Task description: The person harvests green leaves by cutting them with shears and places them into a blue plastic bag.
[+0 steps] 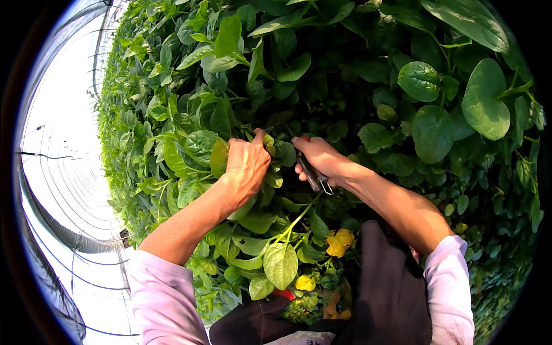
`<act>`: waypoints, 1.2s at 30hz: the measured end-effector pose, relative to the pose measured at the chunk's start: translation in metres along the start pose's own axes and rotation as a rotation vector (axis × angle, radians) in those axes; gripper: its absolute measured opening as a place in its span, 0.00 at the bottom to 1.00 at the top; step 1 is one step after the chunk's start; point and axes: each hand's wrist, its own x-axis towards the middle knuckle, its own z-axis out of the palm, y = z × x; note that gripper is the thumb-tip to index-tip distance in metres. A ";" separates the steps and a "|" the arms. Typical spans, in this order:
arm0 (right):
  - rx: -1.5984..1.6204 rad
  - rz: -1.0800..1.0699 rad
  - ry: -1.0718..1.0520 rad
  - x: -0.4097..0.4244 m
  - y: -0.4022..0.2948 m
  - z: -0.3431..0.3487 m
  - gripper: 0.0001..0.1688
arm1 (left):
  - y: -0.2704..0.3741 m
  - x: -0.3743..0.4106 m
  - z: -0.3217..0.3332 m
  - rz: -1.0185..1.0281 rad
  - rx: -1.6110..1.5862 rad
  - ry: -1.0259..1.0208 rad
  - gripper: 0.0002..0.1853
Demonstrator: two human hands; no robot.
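Note:
My right hand (322,160) is wrapped around a pair of pruning shears (308,172) with dark handles and a wire loop at the lower end. The blades point away from me into shaded foliage, where their tips are hidden. Just to the left, my left hand (249,158) reaches into the leaves with its back towards me. Its fingers curl down among them, so whatever they grip is hidden. A yellowish leaf (219,157) lies against that hand's left side. Below both hands, a pale green leafy shoot (297,222) slants down towards me.
Dense broad-leaved plants (433,133) surround my hands. Yellow, crumpled leaves or blossoms (340,242) lie near my dark-clothed leg (379,276). At the left, a bright translucent greenhouse cover (64,181) with curved ribs borders the foliage.

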 end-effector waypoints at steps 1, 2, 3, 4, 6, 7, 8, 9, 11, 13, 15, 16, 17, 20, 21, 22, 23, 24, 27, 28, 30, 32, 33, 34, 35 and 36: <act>-0.019 -0.029 -0.011 -0.005 0.004 -0.001 0.22 | 0.001 -0.003 0.003 -0.024 0.007 0.025 0.18; -0.037 -0.058 -0.021 -0.013 0.009 -0.004 0.23 | 0.003 -0.007 0.007 -0.048 0.014 0.051 0.18; -0.054 -0.084 -0.030 -0.022 0.015 -0.005 0.23 | 0.006 -0.014 0.012 -0.070 0.020 0.076 0.19; -0.119 -0.103 0.009 -0.034 0.020 -0.003 0.23 | 0.008 -0.024 0.018 -0.083 0.001 0.155 0.18; -0.299 -0.221 -0.007 -0.049 0.044 -0.007 0.25 | 0.014 -0.039 0.022 -0.089 -0.021 0.219 0.19; -0.444 -0.289 -0.005 -0.053 0.050 -0.008 0.27 | 0.017 -0.044 0.022 -0.090 -0.031 0.253 0.20; -0.589 -0.338 0.008 -0.058 0.055 -0.010 0.28 | 0.019 -0.049 0.021 -0.083 -0.043 0.301 0.16; -0.626 -0.342 0.027 -0.064 0.052 -0.006 0.28 | 0.021 -0.054 0.017 -0.067 -0.031 0.282 0.15; -0.700 -0.349 0.063 -0.076 0.042 0.006 0.28 | 0.025 -0.062 0.008 -0.038 -0.007 0.242 0.12; -0.740 -0.313 0.071 -0.080 0.034 0.008 0.27 | 0.032 -0.066 0.007 -0.034 0.003 0.317 0.08; -0.734 -0.345 0.126 -0.076 0.038 0.009 0.27 | 0.038 -0.072 0.003 -0.023 0.009 0.336 0.08; -0.549 -0.407 0.126 -0.071 0.047 0.008 0.24 | 0.038 -0.078 -0.005 -0.005 0.003 0.248 0.12; -0.464 -0.360 0.126 -0.074 0.054 0.001 0.24 | 0.039 -0.082 -0.005 -0.013 0.005 0.272 0.12; -0.195 -0.265 0.103 -0.090 0.059 -0.010 0.22 | 0.037 -0.111 0.001 -0.066 -0.012 0.360 0.19; -0.060 -0.368 0.083 -0.089 0.074 -0.020 0.20 | 0.034 -0.121 -0.002 -0.085 -0.094 0.429 0.25; -0.061 -0.300 0.058 -0.095 0.082 -0.029 0.21 | 0.029 -0.137 -0.011 -0.095 -0.193 0.456 0.25; -0.063 -0.234 0.029 -0.106 0.084 -0.036 0.22 | 0.027 -0.154 -0.021 -0.145 -0.226 0.498 0.23; -0.079 -0.137 -0.061 -0.120 0.080 -0.037 0.22 | 0.022 -0.179 -0.038 -0.151 -0.291 0.447 0.23; -0.305 -0.104 -0.246 -0.142 0.097 -0.052 0.22 | 0.013 -0.218 -0.093 -0.106 -0.357 0.277 0.31; -0.456 -0.107 -0.216 -0.140 0.113 -0.061 0.25 | 0.009 -0.221 -0.115 0.005 -0.408 0.157 0.30; -0.591 -0.042 -0.158 -0.147 0.107 -0.056 0.26 | 0.004 -0.216 -0.128 0.332 -0.471 -0.020 0.28; -0.646 -0.047 -0.130 -0.140 0.102 -0.052 0.27 | 0.012 -0.206 -0.125 0.588 -0.593 -0.141 0.26; -0.651 -0.032 -0.120 -0.129 0.107 -0.053 0.27 | 0.022 -0.183 -0.116 0.643 -0.753 -0.211 0.27; -0.652 -0.026 -0.114 -0.120 0.111 -0.056 0.29 | 0.038 -0.162 -0.097 0.665 -0.845 -0.275 0.29; -0.700 0.014 -0.123 -0.118 0.106 -0.054 0.28 | 0.051 -0.144 -0.081 0.656 -1.030 -0.322 0.31; -0.746 0.055 -0.135 -0.114 0.100 -0.051 0.26 | 0.065 -0.127 -0.062 0.548 -1.073 -0.416 0.35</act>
